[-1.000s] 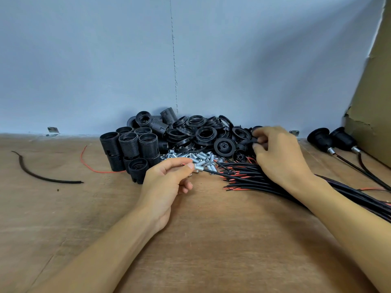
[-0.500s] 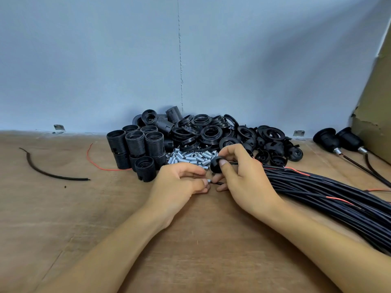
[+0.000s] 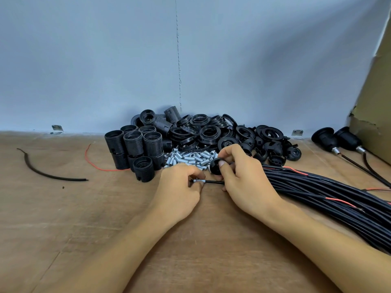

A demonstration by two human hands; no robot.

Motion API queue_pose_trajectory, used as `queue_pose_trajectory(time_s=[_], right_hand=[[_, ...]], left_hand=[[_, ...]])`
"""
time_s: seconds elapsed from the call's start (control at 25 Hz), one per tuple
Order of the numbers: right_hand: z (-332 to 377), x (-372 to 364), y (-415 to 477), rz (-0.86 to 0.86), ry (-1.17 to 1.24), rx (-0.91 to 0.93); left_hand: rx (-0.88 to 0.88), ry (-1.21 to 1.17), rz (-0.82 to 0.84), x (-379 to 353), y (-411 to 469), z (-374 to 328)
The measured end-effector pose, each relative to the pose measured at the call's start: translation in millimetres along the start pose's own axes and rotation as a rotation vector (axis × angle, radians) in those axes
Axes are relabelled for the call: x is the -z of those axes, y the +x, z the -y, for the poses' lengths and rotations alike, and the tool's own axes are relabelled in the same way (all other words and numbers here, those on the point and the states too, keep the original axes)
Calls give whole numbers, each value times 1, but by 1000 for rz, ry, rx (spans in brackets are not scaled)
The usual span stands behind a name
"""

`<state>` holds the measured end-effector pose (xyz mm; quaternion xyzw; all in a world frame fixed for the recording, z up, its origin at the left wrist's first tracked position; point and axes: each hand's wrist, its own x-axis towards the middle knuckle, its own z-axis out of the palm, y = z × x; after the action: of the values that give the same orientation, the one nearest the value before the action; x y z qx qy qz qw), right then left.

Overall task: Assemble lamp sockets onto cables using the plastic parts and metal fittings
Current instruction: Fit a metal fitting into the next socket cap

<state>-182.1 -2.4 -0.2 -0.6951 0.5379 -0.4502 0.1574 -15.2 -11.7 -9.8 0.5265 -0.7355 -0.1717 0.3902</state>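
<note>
My left hand [image 3: 179, 187] pinches a small silver metal fitting [image 3: 198, 181] that sits on the end of a thin black cable [image 3: 214, 182]. My right hand [image 3: 243, 178] grips a black plastic socket cap [image 3: 215, 166] between thumb and fingers and also holds the cable just below it. Behind the hands lie a pile of silver fittings [image 3: 188, 157], threaded black socket bodies [image 3: 135, 146] standing on end, and a heap of black rings and caps [image 3: 232, 134].
A thick bundle of black cables [image 3: 328, 199] with red wire ends runs off to the right. Two assembled sockets [image 3: 336, 139] lie at the far right beside a cardboard panel [image 3: 376, 106]. A black cable scrap [image 3: 48, 174] and a red wire [image 3: 95, 163] lie left.
My right hand left the cap heap with a cap, picked up a cable and came toward my left hand. The fitting in my left hand now sits on the cable's end.
</note>
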Motion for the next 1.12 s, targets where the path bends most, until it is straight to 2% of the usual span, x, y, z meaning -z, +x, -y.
queue_pose_trajectory(time_s=[0.28,0.44,0.52,0.6,0.76,0.92,1.12], right_hand=[[-3,3,1,-30,0,-18],[-4,2,1,-27,-24,-24],[-3,3,1,-28,-45,-1],[-1,4,2,-49,-44,22],[4,5,1,-44,133,-51],[4,3,1,19,294,-134],[2,2,4,96,502,-217]], left_hand=[[-8,-142,-344,2,-1,0],[-90,-241,-450,3,-2,-8],[-94,-329,-413,1,-5,-11],[-37,-424,-289,-1,-9,-15],[56,-475,-103,-4,-10,-16],[92,-476,-133,-4,-7,-13],[196,-590,-196,-4,-2,-3]])
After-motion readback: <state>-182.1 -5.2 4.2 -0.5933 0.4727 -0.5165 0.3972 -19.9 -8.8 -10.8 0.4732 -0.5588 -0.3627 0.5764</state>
